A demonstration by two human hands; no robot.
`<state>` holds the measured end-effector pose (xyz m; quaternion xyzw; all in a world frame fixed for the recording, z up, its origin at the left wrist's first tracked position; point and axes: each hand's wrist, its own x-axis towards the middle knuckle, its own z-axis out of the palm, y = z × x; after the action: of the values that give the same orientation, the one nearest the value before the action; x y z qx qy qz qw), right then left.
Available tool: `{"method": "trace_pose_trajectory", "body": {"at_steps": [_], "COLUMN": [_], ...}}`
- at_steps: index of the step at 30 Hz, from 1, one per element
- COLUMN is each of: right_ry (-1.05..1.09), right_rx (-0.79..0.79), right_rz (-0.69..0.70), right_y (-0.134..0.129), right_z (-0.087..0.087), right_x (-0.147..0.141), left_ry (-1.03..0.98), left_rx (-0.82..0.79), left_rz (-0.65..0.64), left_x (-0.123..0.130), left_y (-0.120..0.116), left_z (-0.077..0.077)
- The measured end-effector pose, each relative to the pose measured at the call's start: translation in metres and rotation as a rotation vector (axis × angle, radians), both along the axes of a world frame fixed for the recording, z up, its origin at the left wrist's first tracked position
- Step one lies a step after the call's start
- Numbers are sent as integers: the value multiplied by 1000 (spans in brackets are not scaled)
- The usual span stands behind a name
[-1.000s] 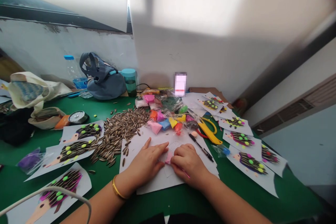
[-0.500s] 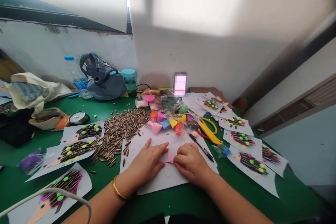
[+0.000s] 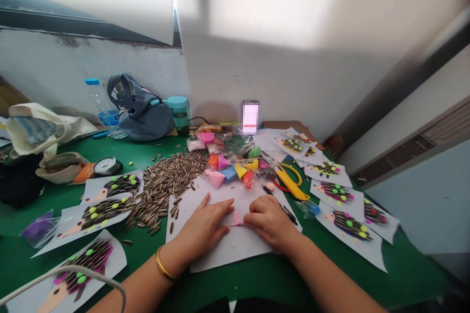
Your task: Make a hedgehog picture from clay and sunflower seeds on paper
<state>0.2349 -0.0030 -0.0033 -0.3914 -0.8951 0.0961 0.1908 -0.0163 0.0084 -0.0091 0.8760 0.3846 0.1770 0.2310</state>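
A sheet of white paper [image 3: 216, 260] with a faint drawing lies in front of me. On it, between my hands, is a small flat piece of pink clay [image 3: 237, 219]. My left hand [image 3: 205, 227] rests palm down on the paper with its fingers stretched out and thumb apart, the fingertips just left of the clay. My right hand [image 3: 270, 220] has its fingers bent and pressed together at the clay's right edge; the part under the fingers is hidden. Striped sunflower seeds [image 3: 165, 190] are heaped to the left of the sheet, and a few lie on it.
Bagged coloured clay [image 3: 229, 172] lies beyond the paper, with yellow-handled scissors [image 3: 292, 182] and a black pen [image 3: 288, 213] at right. Hedgehog pictures [image 3: 350, 227] flank both sides. A phone [image 3: 250, 118], blue bag [image 3: 145, 120] and cup [image 3: 179, 116] stand behind. A white cable [image 3: 91, 274] crosses the left foreground.
The camera view has shifted slightly. My right hand has moved a little on the paper, and a pink strip that showed beneath it is now out of sight. My left hand stays in place.
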Motion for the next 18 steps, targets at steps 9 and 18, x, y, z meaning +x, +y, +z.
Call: {"method": "trace_pose_trajectory", "body": {"at_steps": [9, 18], "right_ry": [21, -2], "right_rx": [22, -28], "right_rz": [7, -6], "right_y": [5, 9], "right_z": [-3, -2], "right_x": [10, 18], "left_ry": [8, 6], "left_rx": [-27, -7], "left_rz": [0, -2], "left_x": [1, 0], "left_y": [0, 0], "left_z": [3, 2]}}
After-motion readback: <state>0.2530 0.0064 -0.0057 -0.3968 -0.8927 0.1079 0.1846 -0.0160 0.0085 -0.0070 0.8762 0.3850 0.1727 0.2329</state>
